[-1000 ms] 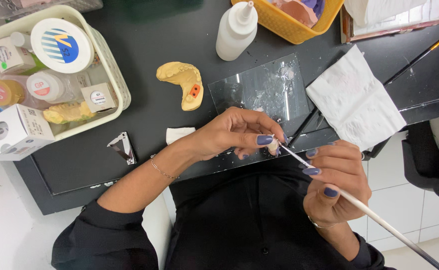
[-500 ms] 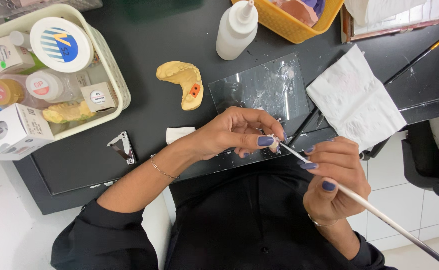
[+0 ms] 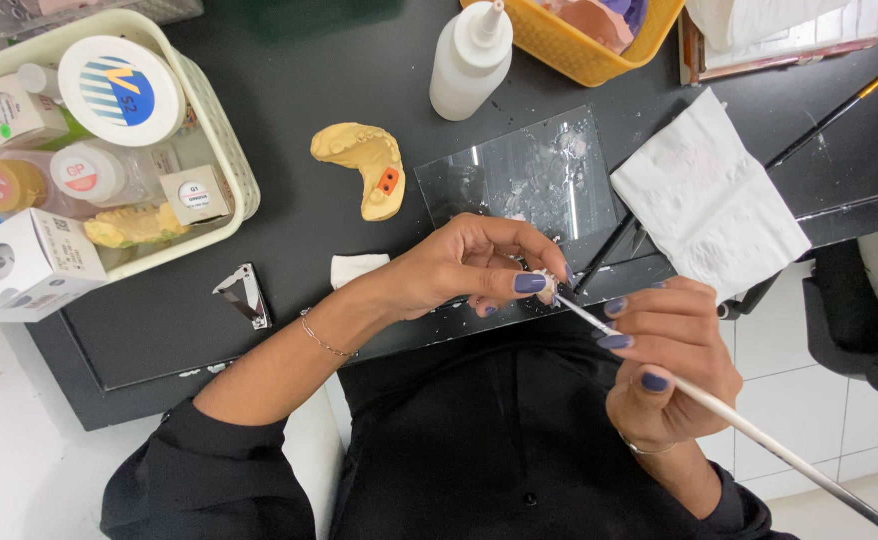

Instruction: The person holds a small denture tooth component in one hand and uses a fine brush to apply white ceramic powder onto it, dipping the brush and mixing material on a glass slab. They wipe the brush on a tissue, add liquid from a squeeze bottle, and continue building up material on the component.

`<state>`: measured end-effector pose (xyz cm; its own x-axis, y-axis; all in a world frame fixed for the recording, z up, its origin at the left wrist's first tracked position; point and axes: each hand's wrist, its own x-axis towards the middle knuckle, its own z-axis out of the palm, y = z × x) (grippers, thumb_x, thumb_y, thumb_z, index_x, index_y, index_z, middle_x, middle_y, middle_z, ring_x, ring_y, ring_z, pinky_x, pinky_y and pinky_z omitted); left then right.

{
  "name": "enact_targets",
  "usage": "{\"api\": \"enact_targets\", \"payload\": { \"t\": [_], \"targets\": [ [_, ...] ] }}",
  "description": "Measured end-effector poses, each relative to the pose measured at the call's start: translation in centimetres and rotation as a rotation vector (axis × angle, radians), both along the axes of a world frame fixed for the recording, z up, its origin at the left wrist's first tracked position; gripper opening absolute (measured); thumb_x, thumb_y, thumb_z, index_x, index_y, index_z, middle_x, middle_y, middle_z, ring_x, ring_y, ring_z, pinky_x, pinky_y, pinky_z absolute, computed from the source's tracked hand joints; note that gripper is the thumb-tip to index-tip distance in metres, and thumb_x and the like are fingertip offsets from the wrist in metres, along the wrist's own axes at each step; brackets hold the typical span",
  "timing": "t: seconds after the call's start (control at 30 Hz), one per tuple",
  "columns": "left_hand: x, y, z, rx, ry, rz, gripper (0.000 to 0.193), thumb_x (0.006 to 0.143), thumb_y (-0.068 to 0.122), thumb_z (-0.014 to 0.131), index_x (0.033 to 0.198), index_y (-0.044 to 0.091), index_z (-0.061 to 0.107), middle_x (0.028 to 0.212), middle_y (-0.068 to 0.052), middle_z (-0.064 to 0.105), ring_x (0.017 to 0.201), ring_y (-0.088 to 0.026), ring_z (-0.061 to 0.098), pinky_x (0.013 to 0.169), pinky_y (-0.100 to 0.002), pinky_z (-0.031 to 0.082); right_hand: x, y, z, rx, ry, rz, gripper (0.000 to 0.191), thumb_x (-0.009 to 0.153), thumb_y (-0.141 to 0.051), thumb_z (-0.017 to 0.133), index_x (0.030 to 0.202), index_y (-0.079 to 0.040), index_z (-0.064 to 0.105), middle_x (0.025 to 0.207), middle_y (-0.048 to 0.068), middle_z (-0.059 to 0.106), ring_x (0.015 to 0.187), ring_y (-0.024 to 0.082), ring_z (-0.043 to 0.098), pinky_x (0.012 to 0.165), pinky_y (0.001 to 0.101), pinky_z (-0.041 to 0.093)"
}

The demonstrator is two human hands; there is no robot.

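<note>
My left hand [image 3: 474,265] pinches a tiny whitish tooth-shaped piece [image 3: 547,289] between thumb and fingertips, just over the near edge of the black table. My right hand [image 3: 669,360] holds a long thin white-handled brush [image 3: 749,425] like a pen. The brush tip touches the small piece. Beyond the hands lies a clear glass slab [image 3: 524,180] smeared with white paste. A yellow dental cast [image 3: 364,165] with an orange spot rests to the left of the slab.
A cream basket [image 3: 224,130] of jars and bottles stands at the left, a small white box [image 3: 19,265] beside it. A white squeeze bottle [image 3: 469,60], a yellow basket [image 3: 599,45], a folded tissue [image 3: 709,195], a spare brush [image 3: 829,115] and a metal clip [image 3: 244,295] are on the table.
My right hand has shifted slightly, keeping the brush tip on the small piece. My left hand holds almost still.
</note>
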<state>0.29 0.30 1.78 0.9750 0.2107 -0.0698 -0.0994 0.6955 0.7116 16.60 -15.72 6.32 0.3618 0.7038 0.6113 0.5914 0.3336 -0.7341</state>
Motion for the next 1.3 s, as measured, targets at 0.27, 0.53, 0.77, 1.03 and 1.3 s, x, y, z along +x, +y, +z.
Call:
{"api": "enact_targets", "payload": {
  "t": [0.27,0.53,0.77,1.03,1.3],
  "targets": [
    [-0.1,0.0,-0.2,0.004,0.014,0.002,0.030,0.099,0.024,0.074,0.122,0.005,0.072,0.103,-0.004,0.074,0.068,-0.004,0.053,0.058,-0.018,0.043,0.0,-0.1,-0.4,0.015,0.016,-0.011,0.035,0.112,-0.034,0.055,0.094,-0.005,0.059,0.084,0.011,0.065,0.081,0.025,0.066,0.074,0.0345,0.047],
    [-0.1,-0.1,-0.2,0.012,0.015,0.010,0.029,0.099,0.024,0.073,0.122,0.005,0.071,0.104,-0.005,0.074,0.066,-0.004,0.052,0.057,-0.019,0.044,-0.1,-0.1,-0.6,0.012,0.060,-0.026,0.036,0.112,-0.035,0.055,0.095,-0.003,0.060,0.086,0.013,0.064,0.081,0.026,0.065,0.072,0.0317,0.049],
    [0.2,0.0,0.1,0.017,0.007,0.026,0.034,0.098,0.024,0.072,0.127,0.006,0.067,0.103,-0.006,0.074,0.061,-0.003,0.051,0.055,-0.018,0.045,-0.3,0.0,-0.6,-0.018,0.029,-0.019,0.036,0.112,-0.035,0.055,0.095,-0.003,0.058,0.085,0.014,0.065,0.082,0.025,0.066,0.074,0.0356,0.048],
    [0.3,0.1,0.2,-0.009,0.060,0.017,0.034,0.103,0.026,0.067,0.126,0.001,0.068,0.101,-0.007,0.074,0.059,-0.003,0.050,0.055,-0.017,0.044,0.5,-0.6,-1.6,0.025,0.141,-0.063,0.034,0.114,-0.030,0.056,0.102,0.002,0.056,0.089,0.016,0.063,0.083,0.025,0.064,0.071,0.0318,0.052],
    [0.1,0.1,-0.3,-0.040,0.047,0.012,0.028,0.103,0.026,0.069,0.119,0.004,0.067,0.105,-0.007,0.075,0.063,-0.004,0.051,0.057,-0.018,0.041,0.2,-0.5,-1.6,0.032,0.203,-0.023,0.032,0.112,-0.028,0.056,0.098,0.001,0.057,0.088,0.016,0.061,0.080,0.025,0.063,0.067,0.0320,0.053]
  ]
}}
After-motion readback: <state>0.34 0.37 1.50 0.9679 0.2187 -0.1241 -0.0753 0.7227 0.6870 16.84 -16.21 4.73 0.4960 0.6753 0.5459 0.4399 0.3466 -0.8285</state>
